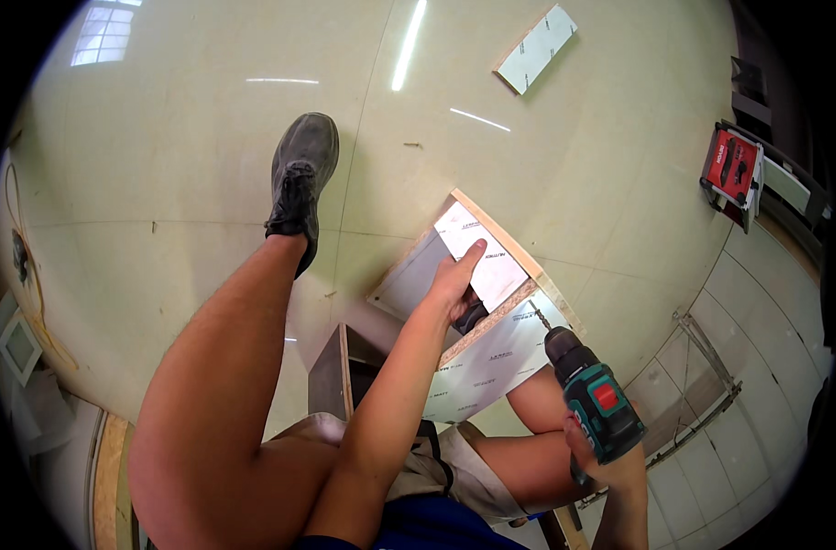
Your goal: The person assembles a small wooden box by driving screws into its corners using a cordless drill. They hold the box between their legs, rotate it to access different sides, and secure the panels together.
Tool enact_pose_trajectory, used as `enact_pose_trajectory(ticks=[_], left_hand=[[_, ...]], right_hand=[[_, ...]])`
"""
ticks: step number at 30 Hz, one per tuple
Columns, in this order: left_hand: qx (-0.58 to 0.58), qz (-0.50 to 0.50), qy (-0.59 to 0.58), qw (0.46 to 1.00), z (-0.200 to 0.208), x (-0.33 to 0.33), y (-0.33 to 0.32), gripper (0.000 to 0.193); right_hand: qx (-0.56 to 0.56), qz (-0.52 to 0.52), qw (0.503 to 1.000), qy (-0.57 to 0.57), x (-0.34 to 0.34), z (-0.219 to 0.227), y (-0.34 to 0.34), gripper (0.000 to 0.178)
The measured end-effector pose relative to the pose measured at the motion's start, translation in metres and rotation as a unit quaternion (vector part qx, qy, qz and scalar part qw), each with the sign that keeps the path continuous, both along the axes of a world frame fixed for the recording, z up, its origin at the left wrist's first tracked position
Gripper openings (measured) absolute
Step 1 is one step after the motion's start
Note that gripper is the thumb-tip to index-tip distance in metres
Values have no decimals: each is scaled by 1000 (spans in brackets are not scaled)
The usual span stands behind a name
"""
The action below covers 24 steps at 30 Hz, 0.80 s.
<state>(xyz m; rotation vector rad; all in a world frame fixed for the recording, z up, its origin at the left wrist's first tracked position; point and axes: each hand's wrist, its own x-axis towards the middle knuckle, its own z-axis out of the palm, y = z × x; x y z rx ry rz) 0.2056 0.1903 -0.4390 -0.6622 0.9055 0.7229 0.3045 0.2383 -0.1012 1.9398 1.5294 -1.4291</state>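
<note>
My right hand [596,454] is closed around the handle of a green and black cordless drill [601,396] with a red patch. Its long bit [540,314] points up and left, its tip by the edge of a white-faced chipboard panel [491,353]. That panel is part of a box-like assembly between my legs. My left hand [456,282] grips a smaller white-faced board [489,258] in the assembly, thumb flat on its face, other fingers partly hidden. Just below those fingers shows a dark object [471,317] that I cannot make out.
A loose white-faced offcut [537,48] lies on the glossy tiled floor, and a screw [412,145] nearer. My left shoe [306,165] stands left of the assembly. To the right are a red case [732,165] and a metal frame [711,403]; a yellow cable [38,284] runs at far left.
</note>
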Motion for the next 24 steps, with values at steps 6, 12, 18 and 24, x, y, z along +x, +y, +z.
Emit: enact_pose_trajectory(ticks=[6,12,18,24], left_hand=[[1,0,-6,1000,7,-5,4,51],[5,-14,-4,1000,10,-9,6,49],[5,-30,5,1000,7,-7,5,47],[1,-13,-1,1000,7,-3,5,46]], right_hand=[[17,62,998,2,5,-4,0,17],[24,-43,999,-2,0,-8,-5,9],[81,-5,997,15,8,-16,-12,9],[73,5,997,28,9,-16,-7,9]])
